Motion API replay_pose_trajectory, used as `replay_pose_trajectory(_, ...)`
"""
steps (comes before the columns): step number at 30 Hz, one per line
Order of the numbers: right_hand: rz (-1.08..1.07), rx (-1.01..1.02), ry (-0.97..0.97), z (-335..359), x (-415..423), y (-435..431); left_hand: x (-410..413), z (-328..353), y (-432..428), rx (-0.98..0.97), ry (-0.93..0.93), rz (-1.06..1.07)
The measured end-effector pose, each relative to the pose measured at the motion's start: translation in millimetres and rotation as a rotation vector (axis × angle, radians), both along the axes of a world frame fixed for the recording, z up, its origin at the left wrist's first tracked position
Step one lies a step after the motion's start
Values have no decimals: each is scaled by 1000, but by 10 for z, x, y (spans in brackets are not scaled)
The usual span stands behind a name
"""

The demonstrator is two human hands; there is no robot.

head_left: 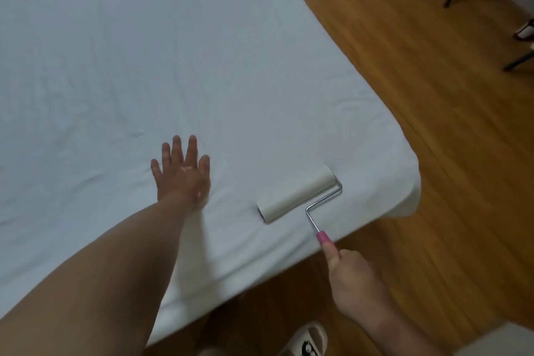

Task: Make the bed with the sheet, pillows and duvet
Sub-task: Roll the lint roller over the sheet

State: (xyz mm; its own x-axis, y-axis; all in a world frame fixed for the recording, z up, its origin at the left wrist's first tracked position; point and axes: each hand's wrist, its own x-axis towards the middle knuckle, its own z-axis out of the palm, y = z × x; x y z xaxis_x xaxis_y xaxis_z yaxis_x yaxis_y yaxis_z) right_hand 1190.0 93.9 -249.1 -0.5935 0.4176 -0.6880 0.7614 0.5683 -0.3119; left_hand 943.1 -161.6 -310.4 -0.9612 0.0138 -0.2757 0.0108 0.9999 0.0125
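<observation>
Your left hand (pixel 182 173) lies flat, fingers spread, on the white fitted sheet (pixel 144 66) covering the bed. Your right hand (pixel 351 277) grips the pink handle of a white lint roller (pixel 296 193), which rests on the sheet near the bed's corner, right of your left hand.

I have one view only, worn on the head: it looks forward and steeply down, close over the bed (pixel 289 95) corner, floor (pixel 433 130) at right.
</observation>
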Motion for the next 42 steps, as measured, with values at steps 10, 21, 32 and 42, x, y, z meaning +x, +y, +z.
replay_pose_trajectory(10, -96, 1, -135, 353, 1109, 316, 569, 189, 245, 28, -137, 37)
replay_pose_trajectory(21, 7, 119, 81, 653, -47, 908, -318, 342, 712, 96, -43, -61)
replay_pose_trajectory(32, -96, -90, 395, 451, -3943, 1294, -2990, 127, 1107, 73, 135, -82)
replay_pose_trajectory(42, -120, -136, 416, 465, -7396, 906, -3558, -235, 1244, 53, 209, -91)
